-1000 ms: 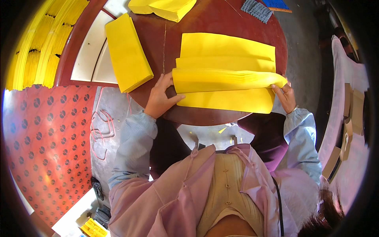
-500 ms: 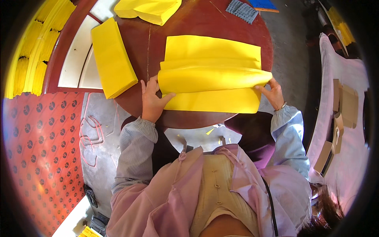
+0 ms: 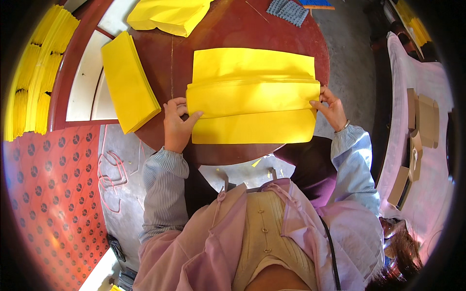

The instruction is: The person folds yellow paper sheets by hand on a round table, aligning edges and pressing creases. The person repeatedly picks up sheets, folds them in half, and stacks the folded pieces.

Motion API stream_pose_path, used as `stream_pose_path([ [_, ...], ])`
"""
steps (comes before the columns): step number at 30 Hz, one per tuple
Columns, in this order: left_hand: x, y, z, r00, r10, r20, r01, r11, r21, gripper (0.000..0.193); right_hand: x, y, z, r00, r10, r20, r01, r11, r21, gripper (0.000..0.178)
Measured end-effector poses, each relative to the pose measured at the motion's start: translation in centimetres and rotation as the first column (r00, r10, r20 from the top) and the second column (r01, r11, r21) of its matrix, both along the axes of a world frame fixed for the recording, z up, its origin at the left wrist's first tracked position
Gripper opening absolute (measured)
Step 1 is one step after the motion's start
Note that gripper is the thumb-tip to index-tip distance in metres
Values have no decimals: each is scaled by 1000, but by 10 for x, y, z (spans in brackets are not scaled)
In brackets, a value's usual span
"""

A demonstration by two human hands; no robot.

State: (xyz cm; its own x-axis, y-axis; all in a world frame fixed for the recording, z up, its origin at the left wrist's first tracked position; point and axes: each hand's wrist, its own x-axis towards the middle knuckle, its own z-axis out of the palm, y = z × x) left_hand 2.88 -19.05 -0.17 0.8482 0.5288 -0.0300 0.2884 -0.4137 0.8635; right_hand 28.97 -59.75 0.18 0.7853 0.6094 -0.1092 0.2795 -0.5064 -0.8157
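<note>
A wide stack of yellow paper-like sheets [image 3: 252, 99] lies in front of me on a round dark-red table [image 3: 233, 31]. Its middle band is folded over, with flat yellow parts showing beyond it and nearer to me. My left hand [image 3: 178, 125] grips the band's left end, thumb on top and fingers around the edge. At the other end, my right hand [image 3: 332, 109] pinches the fold between thumb and fingers. A thick folded yellow bundle [image 3: 130, 82] lies slanted to the left, apart from my left hand.
Another yellow bundle [image 3: 167, 17] sits at the far side of the table, with a grey bumpy pad [image 3: 287, 12] farther right. Stacked yellow sheets [image 3: 39, 72] stand at far left. Open cardboard boxes [image 3: 427, 121] rest on a pale cloth at right. Pink cord [image 3: 112, 169] lies on the floor.
The bulging fold has been pressed flatter and straighter, its right end drawn in. My right hand has moved slightly left and down. The whole view has shifted a little.
</note>
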Motion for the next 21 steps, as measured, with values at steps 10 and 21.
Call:
stream_pose_path([
  [10, 4, -4, -1, 997, 78, 0, -78, 994, 80, 29, -19, 16, -7, 974, -153, 168, 138, 985, 99, 60],
  [21, 4, -8, 13, 997, 60, -47, -59, 998, 24, 35, -28, 20, 0, 946, -167, 278, 162, 986, 41, 58],
])
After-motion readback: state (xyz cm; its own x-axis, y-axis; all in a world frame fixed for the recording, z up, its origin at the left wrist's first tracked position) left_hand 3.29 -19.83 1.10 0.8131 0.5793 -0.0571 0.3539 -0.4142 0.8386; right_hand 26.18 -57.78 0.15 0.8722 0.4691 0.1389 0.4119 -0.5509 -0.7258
